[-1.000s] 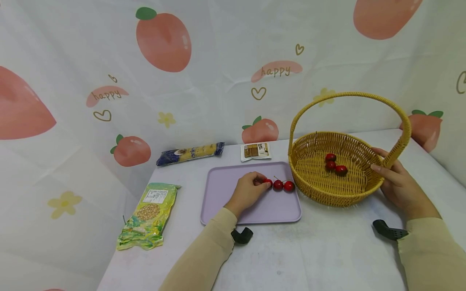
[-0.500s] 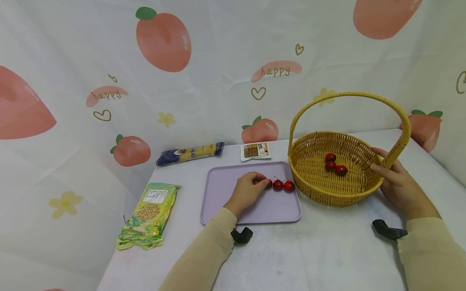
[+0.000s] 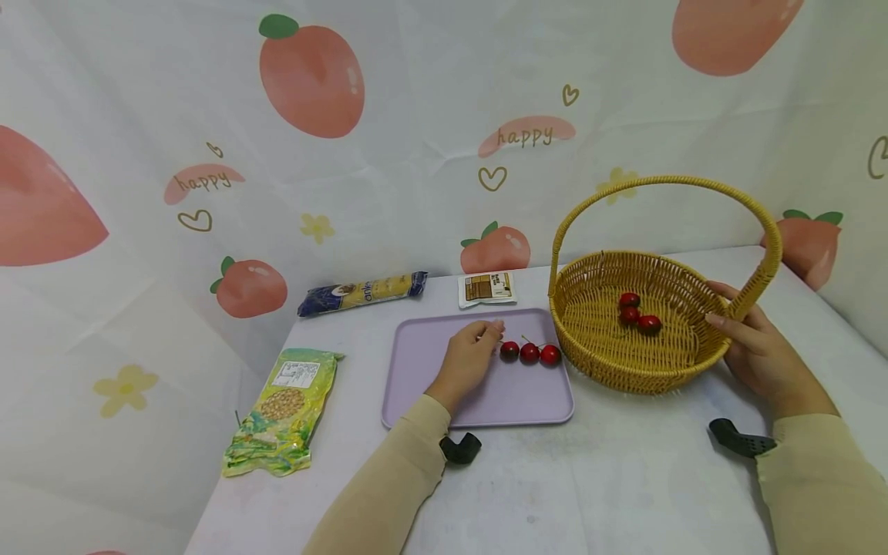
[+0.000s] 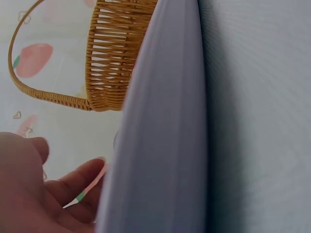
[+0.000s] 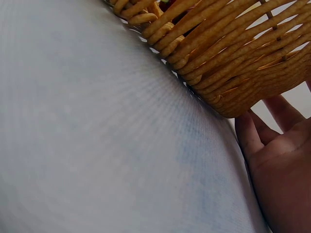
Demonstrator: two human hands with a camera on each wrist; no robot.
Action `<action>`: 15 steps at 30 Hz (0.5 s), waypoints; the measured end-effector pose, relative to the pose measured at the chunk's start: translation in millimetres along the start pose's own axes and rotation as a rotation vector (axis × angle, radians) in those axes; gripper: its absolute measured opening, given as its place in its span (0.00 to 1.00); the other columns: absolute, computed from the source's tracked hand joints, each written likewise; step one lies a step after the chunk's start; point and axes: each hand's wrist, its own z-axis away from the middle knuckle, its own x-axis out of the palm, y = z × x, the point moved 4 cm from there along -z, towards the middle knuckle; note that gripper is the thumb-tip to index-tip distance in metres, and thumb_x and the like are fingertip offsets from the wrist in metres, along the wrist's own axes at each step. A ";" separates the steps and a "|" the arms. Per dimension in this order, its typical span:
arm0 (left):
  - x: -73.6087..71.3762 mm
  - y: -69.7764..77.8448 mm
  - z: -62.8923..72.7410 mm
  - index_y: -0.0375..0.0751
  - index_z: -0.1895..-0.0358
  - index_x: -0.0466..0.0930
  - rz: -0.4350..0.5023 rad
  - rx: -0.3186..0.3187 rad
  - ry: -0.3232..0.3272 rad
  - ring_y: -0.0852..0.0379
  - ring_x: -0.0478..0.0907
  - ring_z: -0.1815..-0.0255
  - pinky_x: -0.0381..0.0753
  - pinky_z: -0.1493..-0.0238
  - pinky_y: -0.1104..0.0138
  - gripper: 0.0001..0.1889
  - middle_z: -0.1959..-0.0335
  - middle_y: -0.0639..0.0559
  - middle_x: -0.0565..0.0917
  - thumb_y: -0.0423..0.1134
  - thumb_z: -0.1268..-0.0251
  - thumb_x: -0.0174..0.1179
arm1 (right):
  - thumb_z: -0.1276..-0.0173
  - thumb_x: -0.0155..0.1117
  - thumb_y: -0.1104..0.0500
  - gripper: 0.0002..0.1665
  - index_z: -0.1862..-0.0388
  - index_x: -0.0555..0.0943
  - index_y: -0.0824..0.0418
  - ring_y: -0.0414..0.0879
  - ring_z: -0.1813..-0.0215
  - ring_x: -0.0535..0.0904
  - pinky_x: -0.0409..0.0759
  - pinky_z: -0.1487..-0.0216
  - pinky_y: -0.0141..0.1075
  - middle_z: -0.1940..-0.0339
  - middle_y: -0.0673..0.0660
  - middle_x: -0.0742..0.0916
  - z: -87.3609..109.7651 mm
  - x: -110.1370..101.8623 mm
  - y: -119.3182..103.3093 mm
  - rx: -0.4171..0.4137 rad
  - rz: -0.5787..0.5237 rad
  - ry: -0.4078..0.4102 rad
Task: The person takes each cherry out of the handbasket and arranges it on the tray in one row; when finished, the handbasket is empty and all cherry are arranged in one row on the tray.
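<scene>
On the purple tray (image 3: 430, 385), three cherries (image 3: 529, 353) sit in a row toward the right side. My left hand (image 3: 466, 361) is over the tray just left of the row, its fingertips close to the nearest cherry. The left wrist view shows the thumb and fingers of that hand (image 4: 24, 189) apart, holding nothing. At the right, my right hand (image 3: 763, 354) grips the rim of a yellow wicker basket (image 3: 624, 378), thumb inside and fingers outside. Three dark red cherries (image 3: 630, 314) lie together on the basket's floor. The right wrist view has the hand (image 5: 282, 170) against the basket's wall (image 5: 233, 58).
A long blue and yellow packet (image 3: 364, 293) lies behind the tray, beside a small white and brown sachet (image 3: 488, 289). Left of the tray is a green and yellow bag (image 3: 284, 412). The basket's tall handle (image 3: 666, 180) arches above it. A printed cloth (image 3: 416, 154) hangs behind the table.
My left hand has let go of the leftmost cherry and drawn slightly left, so that cherry now shows fully. My right hand and the basket have stayed put.
</scene>
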 end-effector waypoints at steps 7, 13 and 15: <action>0.9 8.4 -0.3 0.35 0.38 0.88 0.180 -0.005 -0.034 0.45 0.87 0.49 0.86 0.55 0.54 0.33 0.47 0.47 0.89 0.61 0.09 0.44 | 0.12 0.48 0.68 0.33 0.13 0.62 0.52 0.38 0.28 0.68 0.69 0.36 0.28 0.22 0.48 0.66 0.7 -0.9 0.2 0.001 0.003 0.012; 2.4 18.3 0.9 0.34 0.31 0.83 0.270 0.019 -0.108 0.45 0.85 0.47 0.87 0.51 0.50 0.34 0.42 0.46 0.88 0.60 0.07 0.39 | 0.12 0.47 0.70 0.32 0.15 0.65 0.53 0.38 0.30 0.71 0.73 0.38 0.26 0.24 0.49 0.68 0.5 -0.2 -0.1 -0.014 -0.021 0.001; 3.4 23.5 1.9 0.33 0.29 0.81 0.299 0.047 -0.129 0.45 0.85 0.46 0.87 0.51 0.50 0.34 0.42 0.45 0.88 0.59 0.07 0.38 | 0.12 0.47 0.70 0.32 0.15 0.64 0.52 0.38 0.30 0.71 0.73 0.38 0.26 0.24 0.49 0.68 0.1 0.1 -0.4 -0.009 -0.015 0.000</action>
